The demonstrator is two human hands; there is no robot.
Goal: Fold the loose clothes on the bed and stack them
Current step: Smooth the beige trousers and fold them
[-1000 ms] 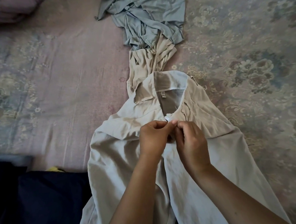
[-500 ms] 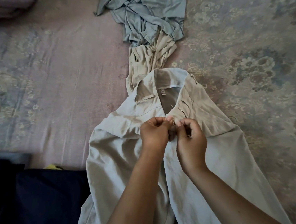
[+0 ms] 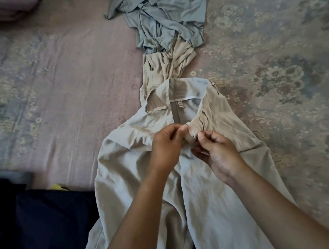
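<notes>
The bed (image 3: 56, 94) carries beige trousers (image 3: 137, 187) spread flat toward the person, waistband open, with a crumpled grey garment (image 3: 165, 17) beyond. The left hand (image 3: 167, 144) and right hand (image 3: 216, 153) each pinch the fly edges, probably fastening them before folding.

A faded floral bedsheet (image 3: 275, 73) in mauve and grey covers the bed; a dark navy cloth (image 3: 39, 226) lies at the near left edge.
</notes>
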